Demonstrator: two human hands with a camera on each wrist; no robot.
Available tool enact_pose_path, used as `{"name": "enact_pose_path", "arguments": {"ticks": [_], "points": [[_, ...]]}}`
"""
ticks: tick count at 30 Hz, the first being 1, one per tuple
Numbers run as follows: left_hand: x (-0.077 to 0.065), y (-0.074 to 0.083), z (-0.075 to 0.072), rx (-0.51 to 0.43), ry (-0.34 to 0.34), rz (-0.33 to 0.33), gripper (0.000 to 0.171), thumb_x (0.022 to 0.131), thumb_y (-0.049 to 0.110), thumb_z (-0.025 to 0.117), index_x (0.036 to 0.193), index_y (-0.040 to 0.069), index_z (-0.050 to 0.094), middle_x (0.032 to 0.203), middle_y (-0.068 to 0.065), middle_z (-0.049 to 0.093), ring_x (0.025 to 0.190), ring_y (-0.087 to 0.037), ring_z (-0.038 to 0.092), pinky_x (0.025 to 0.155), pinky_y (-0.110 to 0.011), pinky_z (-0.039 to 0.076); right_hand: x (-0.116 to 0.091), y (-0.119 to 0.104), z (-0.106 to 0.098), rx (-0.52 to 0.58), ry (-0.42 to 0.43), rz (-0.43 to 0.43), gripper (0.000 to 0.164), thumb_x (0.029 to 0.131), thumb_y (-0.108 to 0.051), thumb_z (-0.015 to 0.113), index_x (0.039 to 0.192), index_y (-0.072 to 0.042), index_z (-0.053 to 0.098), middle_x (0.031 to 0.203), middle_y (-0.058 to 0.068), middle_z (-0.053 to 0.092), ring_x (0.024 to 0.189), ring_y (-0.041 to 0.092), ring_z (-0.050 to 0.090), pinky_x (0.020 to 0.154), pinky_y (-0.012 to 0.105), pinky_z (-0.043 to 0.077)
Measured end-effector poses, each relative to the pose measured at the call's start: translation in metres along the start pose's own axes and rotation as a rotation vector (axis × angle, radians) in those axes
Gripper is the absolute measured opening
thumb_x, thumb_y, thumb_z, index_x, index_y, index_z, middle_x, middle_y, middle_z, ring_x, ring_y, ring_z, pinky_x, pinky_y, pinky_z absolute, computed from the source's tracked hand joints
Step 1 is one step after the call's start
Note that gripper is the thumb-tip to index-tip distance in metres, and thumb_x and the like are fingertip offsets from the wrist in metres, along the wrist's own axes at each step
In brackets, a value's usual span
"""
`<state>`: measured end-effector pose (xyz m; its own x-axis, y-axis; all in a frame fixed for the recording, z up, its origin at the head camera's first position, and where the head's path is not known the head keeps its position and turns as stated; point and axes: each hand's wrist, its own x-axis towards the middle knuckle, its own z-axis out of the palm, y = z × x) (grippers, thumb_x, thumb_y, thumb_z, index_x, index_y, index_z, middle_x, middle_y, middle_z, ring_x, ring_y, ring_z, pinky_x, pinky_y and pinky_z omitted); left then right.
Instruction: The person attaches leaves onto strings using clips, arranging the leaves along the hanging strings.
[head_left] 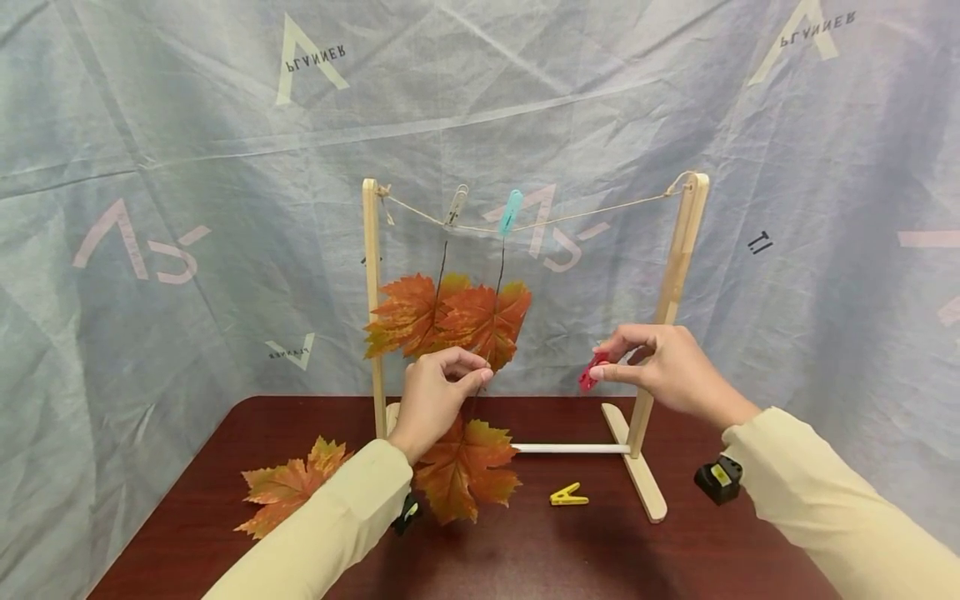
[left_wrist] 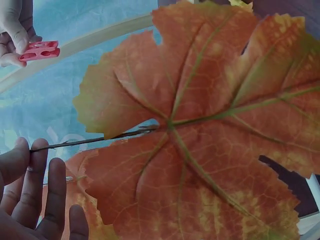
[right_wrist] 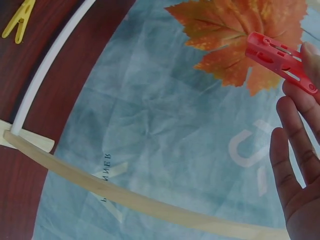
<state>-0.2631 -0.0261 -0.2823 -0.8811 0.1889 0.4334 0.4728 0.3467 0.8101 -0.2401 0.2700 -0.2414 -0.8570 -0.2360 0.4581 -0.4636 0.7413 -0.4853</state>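
Note:
My left hand (head_left: 442,392) pinches the thin dark stem (left_wrist: 95,142) of an orange maple leaf (head_left: 467,471), which hangs below the fingers. In the right wrist view a red clothespin (right_wrist: 277,57) sits between the thumb and fingers of my right hand (head_left: 667,367). That hand is held in front of the right post, apart from the leaf. Two more orange leaves (head_left: 408,312) hang by their stems from a twine line (head_left: 607,212), under a clear clothespin (head_left: 456,206) and a blue clothespin (head_left: 512,212). The left hand partly covers the lower edge of these leaves.
A wooden frame with a right post (head_left: 675,275), a left post (head_left: 372,308) and a white bottom bar (head_left: 573,448) stands on the dark red table (head_left: 525,550). A yellow clothespin (head_left: 568,495) lies in front of the bar. Another leaf (head_left: 292,483) lies at the left.

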Motion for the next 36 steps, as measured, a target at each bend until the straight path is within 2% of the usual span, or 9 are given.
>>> {"name": "enact_pose_path", "arguments": {"ticks": [8, 16, 25, 28, 36], "points": [[0.008, 0.007, 0.005, -0.042, 0.015, 0.002, 0.007, 0.093, 0.017, 0.076, 0.096, 0.011, 0.078, 0.081, 0.000, 0.075, 0.078, -0.021, 0.067, 0.067, -0.032, 0.049, 0.010, -0.008, -0.007, -0.034, 0.035, -0.050, 0.013, 0.083, -0.023, 0.087, 0.091, -0.018, 0.079, 0.085, -0.008, 0.075, 0.078, 0.012, 0.069, 0.070, 0.026, 0.054], [0.019, 0.015, 0.008, -0.033, 0.053, 0.026, 0.007, 0.093, 0.018, 0.077, 0.095, 0.011, 0.078, 0.081, 0.000, 0.076, 0.079, -0.014, 0.067, 0.067, -0.031, 0.047, 0.022, -0.018, -0.019, -0.055, 0.043, -0.078, 0.011, 0.084, -0.022, 0.086, 0.091, -0.017, 0.079, 0.084, -0.007, 0.075, 0.082, 0.011, 0.067, 0.071, 0.024, 0.053], [0.029, 0.029, 0.013, -0.092, 0.041, 0.058, 0.010, 0.093, 0.019, 0.077, 0.097, 0.010, 0.078, 0.085, -0.005, 0.077, 0.083, -0.014, 0.067, 0.071, -0.032, 0.049, 0.036, -0.029, -0.032, -0.079, 0.074, -0.100, 0.012, 0.086, -0.024, 0.085, 0.093, -0.018, 0.079, 0.086, -0.004, 0.075, 0.083, 0.007, 0.065, 0.072, 0.021, 0.051], [0.031, 0.035, 0.016, -0.099, 0.041, 0.069, 0.010, 0.092, 0.019, 0.077, 0.097, 0.010, 0.078, 0.086, -0.007, 0.077, 0.082, -0.018, 0.068, 0.070, -0.031, 0.048, 0.040, -0.031, -0.036, -0.094, 0.086, -0.112, 0.012, 0.086, -0.024, 0.085, 0.093, -0.017, 0.078, 0.086, -0.004, 0.076, 0.083, 0.008, 0.065, 0.073, 0.020, 0.051], [0.039, 0.046, 0.025, -0.106, 0.059, 0.086, 0.010, 0.093, 0.020, 0.077, 0.096, 0.011, 0.078, 0.082, -0.001, 0.076, 0.080, -0.017, 0.067, 0.070, -0.030, 0.048, 0.049, -0.039, -0.045, -0.103, 0.095, -0.068, 0.012, 0.084, -0.020, 0.087, 0.092, -0.017, 0.079, 0.085, -0.003, 0.075, 0.080, 0.009, 0.065, 0.073, 0.021, 0.050]]}}
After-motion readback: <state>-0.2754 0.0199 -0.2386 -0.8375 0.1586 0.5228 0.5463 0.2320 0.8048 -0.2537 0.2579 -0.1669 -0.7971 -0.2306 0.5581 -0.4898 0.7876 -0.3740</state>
